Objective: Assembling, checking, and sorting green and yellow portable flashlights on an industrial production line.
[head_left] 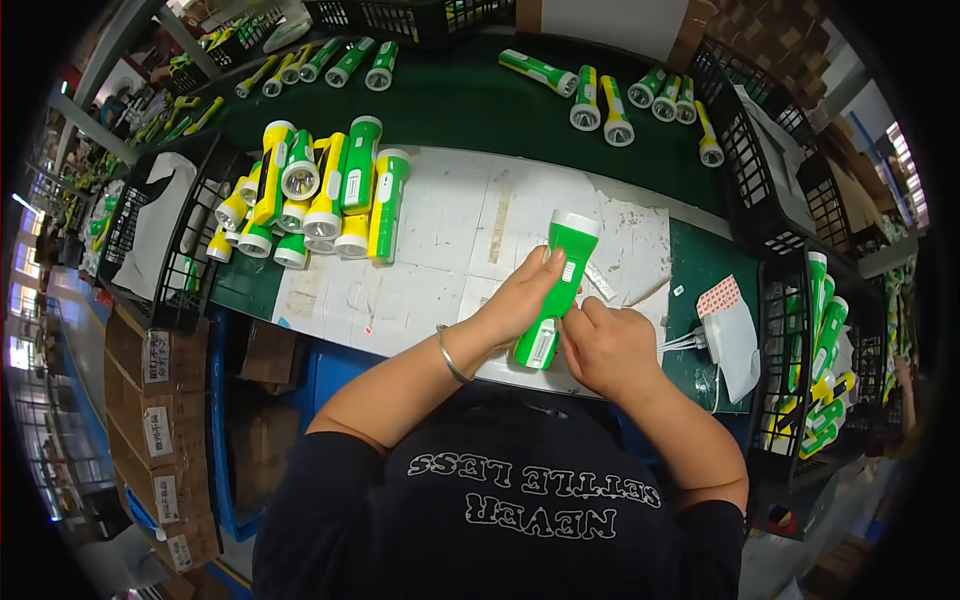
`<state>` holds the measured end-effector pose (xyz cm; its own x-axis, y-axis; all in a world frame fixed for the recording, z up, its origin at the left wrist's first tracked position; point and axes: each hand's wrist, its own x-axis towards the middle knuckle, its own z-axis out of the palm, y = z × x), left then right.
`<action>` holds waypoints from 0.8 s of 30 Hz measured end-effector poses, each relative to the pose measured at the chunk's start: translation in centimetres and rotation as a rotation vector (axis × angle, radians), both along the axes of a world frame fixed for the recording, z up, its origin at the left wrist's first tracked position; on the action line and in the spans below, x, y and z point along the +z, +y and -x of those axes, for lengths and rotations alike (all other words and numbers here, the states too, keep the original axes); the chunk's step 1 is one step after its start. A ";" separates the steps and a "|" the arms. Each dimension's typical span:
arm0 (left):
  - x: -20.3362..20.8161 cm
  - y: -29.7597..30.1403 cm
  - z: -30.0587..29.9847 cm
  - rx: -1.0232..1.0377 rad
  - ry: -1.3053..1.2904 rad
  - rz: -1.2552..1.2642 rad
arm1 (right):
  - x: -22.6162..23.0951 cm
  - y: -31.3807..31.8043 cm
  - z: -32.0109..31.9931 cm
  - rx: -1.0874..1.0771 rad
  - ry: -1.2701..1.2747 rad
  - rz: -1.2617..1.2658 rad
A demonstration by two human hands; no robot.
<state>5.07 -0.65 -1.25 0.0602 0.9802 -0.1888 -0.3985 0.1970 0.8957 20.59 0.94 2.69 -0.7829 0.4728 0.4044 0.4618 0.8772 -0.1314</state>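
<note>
A green flashlight (567, 265) with a white head rim stands tilted in front of me, head end away from my body. My left hand (522, 295) is wrapped round its body, thumb lying along the side near the switch. Curled closed, my right hand (612, 348) has its fingertips against the flashlight's right side; what they pinch, if anything, is hidden. A white device with thin pale wires (714, 335) lies just right of my right hand, a red-patterned patch on top. To the left, a heap of green and yellow flashlights (330, 190) rests on the white work surface (440, 220).
Black crates stand at the left (205, 210) and right (765, 370), the right one holding flashlights. More flashlights (585, 105) lie along the green table's far side (450, 100). Stacked cardboard boxes (150, 420) are at lower left.
</note>
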 end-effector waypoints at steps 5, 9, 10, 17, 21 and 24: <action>-0.1 0.2 1.6 0.096 -0.080 0.035 | 0.6 -1.8 -1.1 0.378 -0.022 0.120; 0.5 0.3 2.7 0.108 -0.225 0.074 | 0.3 -3.7 -0.8 0.448 0.087 0.158; 0.7 0.2 2.5 0.110 -0.225 0.075 | -0.5 -3.1 -0.3 0.327 0.190 0.069; -0.1 -0.6 1.6 0.001 0.179 -0.143 | -1.8 0.9 0.6 -0.184 0.540 0.699; 0.4 -1.4 2.4 -0.022 0.494 -0.186 | -0.8 3.3 -1.0 -0.212 0.623 0.894; 0.9 -2.0 2.7 -0.103 0.688 -0.178 | -0.3 4.5 -1.2 -0.204 0.614 0.936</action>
<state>2.41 -2.67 -0.38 0.0790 0.9953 -0.0553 0.2809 0.0310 0.9592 21.81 5.48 2.37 -0.4477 0.8868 0.1145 0.2161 0.2315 -0.9485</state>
